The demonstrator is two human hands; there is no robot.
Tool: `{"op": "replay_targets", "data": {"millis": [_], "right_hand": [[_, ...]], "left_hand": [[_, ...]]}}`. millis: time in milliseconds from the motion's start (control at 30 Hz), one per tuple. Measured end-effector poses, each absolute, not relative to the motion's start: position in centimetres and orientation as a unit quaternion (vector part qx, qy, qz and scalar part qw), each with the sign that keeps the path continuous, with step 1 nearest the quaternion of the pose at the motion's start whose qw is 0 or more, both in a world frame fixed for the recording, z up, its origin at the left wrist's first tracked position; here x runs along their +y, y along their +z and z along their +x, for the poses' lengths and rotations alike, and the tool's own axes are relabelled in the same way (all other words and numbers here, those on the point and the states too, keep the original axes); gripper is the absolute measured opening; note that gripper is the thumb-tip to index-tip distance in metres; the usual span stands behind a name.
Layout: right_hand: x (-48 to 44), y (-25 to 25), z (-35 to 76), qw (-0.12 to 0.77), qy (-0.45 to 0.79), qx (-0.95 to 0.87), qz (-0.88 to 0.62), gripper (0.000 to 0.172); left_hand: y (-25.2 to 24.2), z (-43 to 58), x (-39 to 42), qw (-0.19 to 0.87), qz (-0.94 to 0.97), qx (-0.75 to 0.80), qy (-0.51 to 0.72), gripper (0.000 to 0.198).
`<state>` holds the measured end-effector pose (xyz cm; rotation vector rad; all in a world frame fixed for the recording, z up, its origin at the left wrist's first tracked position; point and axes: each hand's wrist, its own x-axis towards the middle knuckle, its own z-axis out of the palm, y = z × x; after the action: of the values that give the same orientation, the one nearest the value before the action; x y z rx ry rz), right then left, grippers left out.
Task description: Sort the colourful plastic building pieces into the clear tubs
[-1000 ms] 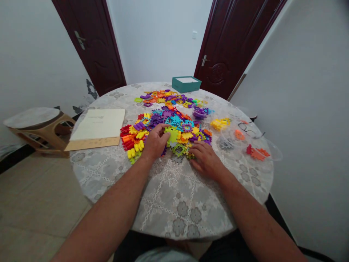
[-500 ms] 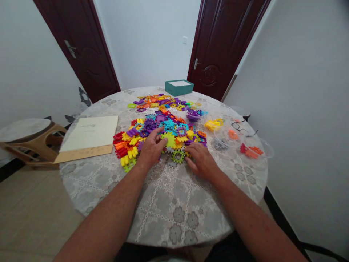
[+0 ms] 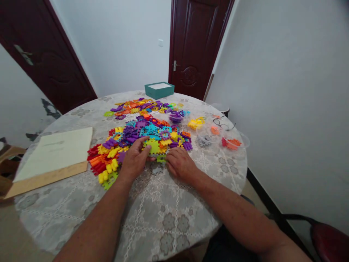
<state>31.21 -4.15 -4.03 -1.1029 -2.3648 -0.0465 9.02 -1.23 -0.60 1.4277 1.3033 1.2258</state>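
Note:
A lime-green square piece [image 3: 153, 146] with toothed edges lies between the thumb and fingers of my left hand [image 3: 135, 159], at the near edge of a colorful heap of pieces [image 3: 147, 129]. Curled at the near right side of the heap, my right hand [image 3: 180, 163] has its fingertips on another green piece [image 3: 161, 158]. Both hands are close together, and their fingertips partly hide the pieces. Yellow pieces [image 3: 111, 166] and red pieces [image 3: 98, 167] lie left of my left hand.
A flat cream board [image 3: 57, 149] lies on the left of the patterned tablecloth [image 3: 152, 214]. Farther back are more loose pieces [image 3: 133, 110] and a teal box [image 3: 159, 91]. Clear bowls with orange pieces [image 3: 232, 144] and glasses [image 3: 225, 125] are at the right.
The view has turned to the right. My right hand has closed in on my left and now grips the green piece that lay beside it.

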Motion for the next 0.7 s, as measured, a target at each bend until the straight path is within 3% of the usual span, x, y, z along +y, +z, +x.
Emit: {"op": "replay_targets", "data": {"millis": [200,400,700], "right_hand": [[-4.5,-3.3,30.9,0.404,0.037,-0.825,-0.394,0.028],[-5.1,-2.5,31.1,0.51,0.039,-0.763,-0.395,0.023],[-4.4,-2.8,31.2,0.51,0.029,-0.785,-0.35,0.021]], "left_hand": [[-0.2,9.1,-1.5,0.417,0.578,0.526,0.465,0.049],[-0.3,9.8,-1.9,0.483,0.572,0.487,0.45,0.047],[-0.6,10.4,-2.4,0.566,0.512,0.465,0.448,0.04]]}}
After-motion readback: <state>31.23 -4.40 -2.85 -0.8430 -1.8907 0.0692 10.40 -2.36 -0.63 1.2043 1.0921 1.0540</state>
